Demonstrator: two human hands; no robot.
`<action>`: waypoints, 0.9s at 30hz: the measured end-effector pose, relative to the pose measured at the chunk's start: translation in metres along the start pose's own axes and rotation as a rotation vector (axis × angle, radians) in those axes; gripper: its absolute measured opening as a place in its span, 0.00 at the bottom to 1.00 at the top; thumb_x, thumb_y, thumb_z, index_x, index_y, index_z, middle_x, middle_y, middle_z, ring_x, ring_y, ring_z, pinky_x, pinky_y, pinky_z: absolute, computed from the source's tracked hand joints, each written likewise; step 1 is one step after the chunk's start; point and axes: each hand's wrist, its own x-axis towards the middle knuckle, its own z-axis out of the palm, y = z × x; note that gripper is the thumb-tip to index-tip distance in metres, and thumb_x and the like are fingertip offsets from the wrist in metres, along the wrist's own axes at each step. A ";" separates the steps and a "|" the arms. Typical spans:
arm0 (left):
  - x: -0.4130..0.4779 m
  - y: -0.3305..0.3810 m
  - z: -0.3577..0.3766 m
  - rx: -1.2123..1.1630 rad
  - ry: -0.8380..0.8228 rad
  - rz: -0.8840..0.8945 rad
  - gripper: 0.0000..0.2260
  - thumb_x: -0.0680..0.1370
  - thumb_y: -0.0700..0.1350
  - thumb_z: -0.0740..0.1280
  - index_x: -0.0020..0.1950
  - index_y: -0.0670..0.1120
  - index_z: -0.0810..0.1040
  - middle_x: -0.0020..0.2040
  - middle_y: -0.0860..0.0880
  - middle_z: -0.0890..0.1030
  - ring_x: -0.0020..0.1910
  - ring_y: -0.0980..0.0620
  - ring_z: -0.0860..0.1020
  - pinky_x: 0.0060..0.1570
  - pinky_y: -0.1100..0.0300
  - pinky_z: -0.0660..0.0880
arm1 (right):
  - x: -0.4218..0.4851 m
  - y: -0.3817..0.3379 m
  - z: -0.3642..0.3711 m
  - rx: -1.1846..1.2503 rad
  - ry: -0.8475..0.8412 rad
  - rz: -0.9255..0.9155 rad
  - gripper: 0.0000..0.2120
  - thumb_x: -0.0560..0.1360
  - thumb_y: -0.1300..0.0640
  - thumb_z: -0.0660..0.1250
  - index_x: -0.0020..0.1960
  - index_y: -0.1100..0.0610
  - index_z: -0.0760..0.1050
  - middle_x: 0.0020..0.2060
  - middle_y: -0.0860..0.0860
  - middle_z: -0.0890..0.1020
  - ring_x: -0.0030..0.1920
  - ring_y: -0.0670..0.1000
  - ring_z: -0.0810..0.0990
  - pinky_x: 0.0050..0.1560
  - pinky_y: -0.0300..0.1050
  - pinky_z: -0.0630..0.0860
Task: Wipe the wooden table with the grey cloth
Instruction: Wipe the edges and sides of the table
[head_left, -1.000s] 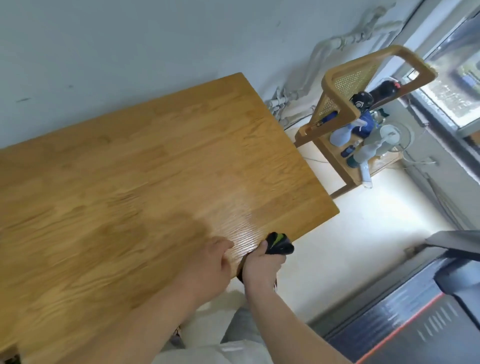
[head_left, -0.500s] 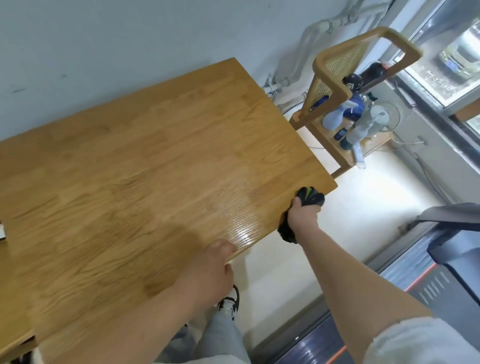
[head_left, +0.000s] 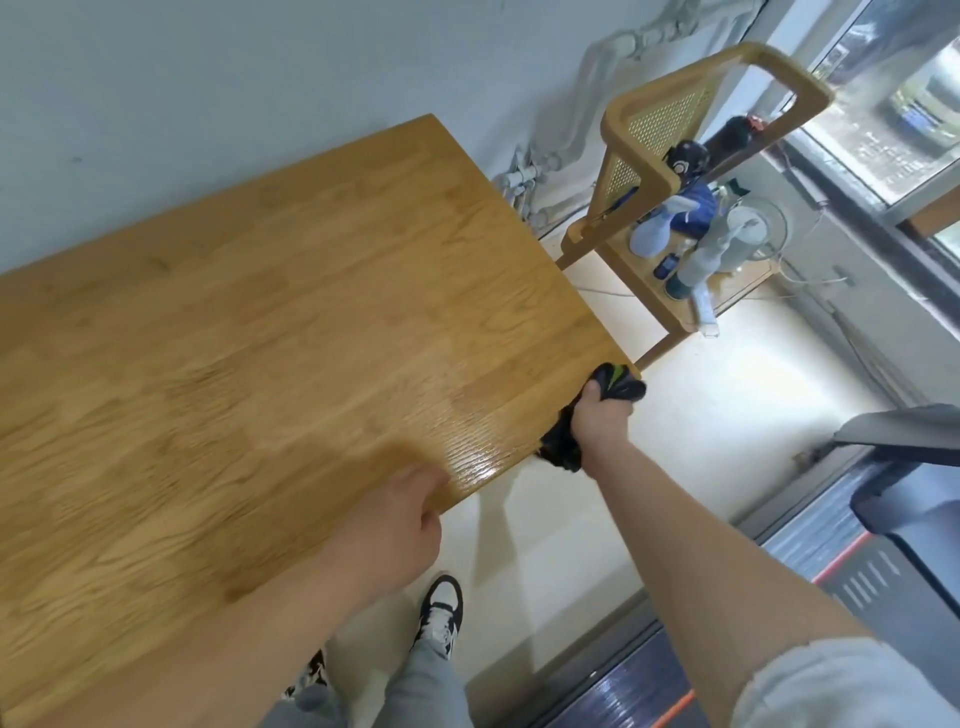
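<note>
The wooden table (head_left: 260, 338) fills the left and middle of the head view, its top bare and glossy near the front right edge. My right hand (head_left: 600, 418) grips the dark grey cloth (head_left: 615, 387), bunched up with a green patch, against the table's right edge close to the near right corner. Part of the cloth hangs below the hand. My left hand (head_left: 400, 525) rests on the front edge of the table, fingers over the top and thumb at the rim.
A wooden chair (head_left: 670, 171) with a woven back stands past the table's right end, with spray bottles (head_left: 654, 234) and small items on its seat. A treadmill (head_left: 883, 545) lies at the right. My shoe (head_left: 441, 613) stands on the pale floor.
My right hand has slid the cloth along the table's edge from beside my left hand to the near right corner. My left hand has stayed on the front edge.
</note>
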 end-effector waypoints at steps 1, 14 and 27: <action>0.001 0.001 0.001 0.000 0.003 0.002 0.21 0.81 0.43 0.61 0.75 0.52 0.70 0.75 0.53 0.71 0.71 0.52 0.71 0.65 0.63 0.67 | 0.012 -0.007 -0.007 -0.021 0.019 -0.010 0.36 0.83 0.43 0.59 0.81 0.58 0.47 0.74 0.59 0.68 0.70 0.65 0.71 0.69 0.64 0.71; -0.041 -0.069 -0.003 -0.029 -0.047 -0.024 0.20 0.81 0.43 0.60 0.74 0.48 0.71 0.69 0.49 0.74 0.64 0.50 0.76 0.63 0.54 0.73 | -0.130 0.101 0.095 -0.175 0.086 -0.090 0.36 0.85 0.48 0.57 0.82 0.60 0.41 0.78 0.64 0.60 0.72 0.68 0.68 0.71 0.61 0.69; -0.144 -0.234 -0.033 0.088 -0.052 0.079 0.13 0.77 0.42 0.61 0.60 0.47 0.79 0.54 0.53 0.75 0.49 0.52 0.75 0.40 0.61 0.73 | -0.325 0.233 0.215 -0.299 -0.161 0.076 0.26 0.85 0.46 0.56 0.75 0.62 0.59 0.64 0.63 0.74 0.61 0.61 0.76 0.60 0.54 0.74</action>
